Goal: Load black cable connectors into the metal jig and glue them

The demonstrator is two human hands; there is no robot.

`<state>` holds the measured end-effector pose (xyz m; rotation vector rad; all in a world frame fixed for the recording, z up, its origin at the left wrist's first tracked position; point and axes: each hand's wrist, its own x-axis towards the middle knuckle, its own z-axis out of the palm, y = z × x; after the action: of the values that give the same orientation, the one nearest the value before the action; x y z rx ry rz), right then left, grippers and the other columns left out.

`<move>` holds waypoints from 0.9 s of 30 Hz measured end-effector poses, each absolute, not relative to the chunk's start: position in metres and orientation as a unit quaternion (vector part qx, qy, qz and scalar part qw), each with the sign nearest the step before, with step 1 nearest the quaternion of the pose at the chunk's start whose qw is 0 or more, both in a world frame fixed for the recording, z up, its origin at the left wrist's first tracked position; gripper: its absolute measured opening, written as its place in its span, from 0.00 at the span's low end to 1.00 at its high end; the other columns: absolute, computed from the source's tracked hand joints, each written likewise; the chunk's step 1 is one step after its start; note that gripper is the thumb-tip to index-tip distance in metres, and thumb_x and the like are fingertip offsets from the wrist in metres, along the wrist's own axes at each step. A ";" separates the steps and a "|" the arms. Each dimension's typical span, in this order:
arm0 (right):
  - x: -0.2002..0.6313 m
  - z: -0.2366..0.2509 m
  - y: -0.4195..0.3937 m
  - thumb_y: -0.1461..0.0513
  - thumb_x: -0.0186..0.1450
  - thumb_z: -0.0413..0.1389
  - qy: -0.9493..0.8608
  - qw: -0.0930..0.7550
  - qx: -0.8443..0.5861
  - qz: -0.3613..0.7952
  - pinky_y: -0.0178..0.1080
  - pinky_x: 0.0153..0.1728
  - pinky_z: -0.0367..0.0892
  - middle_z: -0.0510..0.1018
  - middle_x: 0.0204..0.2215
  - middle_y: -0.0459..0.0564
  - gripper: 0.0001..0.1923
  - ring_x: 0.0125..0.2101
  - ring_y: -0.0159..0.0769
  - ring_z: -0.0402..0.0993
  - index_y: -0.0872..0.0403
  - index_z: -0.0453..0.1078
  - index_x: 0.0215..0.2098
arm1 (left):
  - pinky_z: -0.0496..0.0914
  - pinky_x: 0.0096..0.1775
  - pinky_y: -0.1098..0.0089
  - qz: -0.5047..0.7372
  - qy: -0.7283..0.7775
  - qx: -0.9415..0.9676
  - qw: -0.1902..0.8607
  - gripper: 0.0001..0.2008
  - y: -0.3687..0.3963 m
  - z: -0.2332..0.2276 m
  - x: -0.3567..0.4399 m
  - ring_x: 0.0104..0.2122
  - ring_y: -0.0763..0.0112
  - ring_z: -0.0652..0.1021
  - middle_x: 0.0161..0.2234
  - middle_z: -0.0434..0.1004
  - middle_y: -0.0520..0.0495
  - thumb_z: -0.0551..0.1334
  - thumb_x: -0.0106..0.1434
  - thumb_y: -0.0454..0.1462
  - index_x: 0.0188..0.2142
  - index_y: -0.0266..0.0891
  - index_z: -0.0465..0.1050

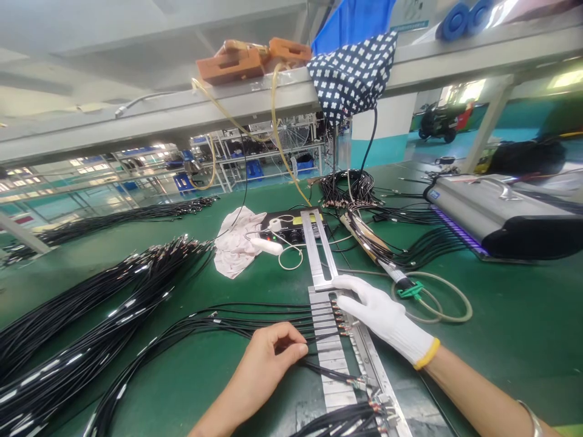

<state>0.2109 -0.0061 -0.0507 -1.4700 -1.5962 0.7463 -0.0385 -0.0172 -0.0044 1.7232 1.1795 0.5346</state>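
Observation:
My bare left hand (273, 361) has its thumb and forefinger closed on a thin black cable beside the slotted metal fixture (334, 364). Several black cables (268, 312) run across the fixture's slots, their stripped ends (339, 315) lying along its right side. My right hand (382, 312), in a white glove with a yellow cuff, reaches over the fixture's far end. Its forefinger and thumb are apart, touching near the lower end of a slotted metal frame (314, 249) and the topmost cable ends. More cables with metal-tipped ends (380, 409) lie at the near end.
Thick black cable bundles (132, 285) cover the left side. A white cloth (239, 240) and a black control box (291, 224) lie beyond the fixture. At right stands a silver machine (501, 212) with purple light. A shelf beam (255, 100) crosses above.

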 end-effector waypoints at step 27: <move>0.223 -0.048 -0.010 0.48 0.69 0.53 -0.682 0.468 -0.451 0.335 0.51 0.64 0.60 0.76 0.57 0.51 0.22 0.59 0.47 0.69 0.48 0.73 0.56 | 0.62 0.34 0.69 0.229 0.488 0.710 0.453 0.16 -0.017 -0.014 -0.039 0.30 0.67 0.69 0.26 0.70 0.51 0.56 0.65 0.48 0.30 0.39 0.70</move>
<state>0.2230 -0.0096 -0.0484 -1.1073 -1.6725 0.8209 -0.0386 -0.0169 -0.0141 1.7533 1.2041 0.5644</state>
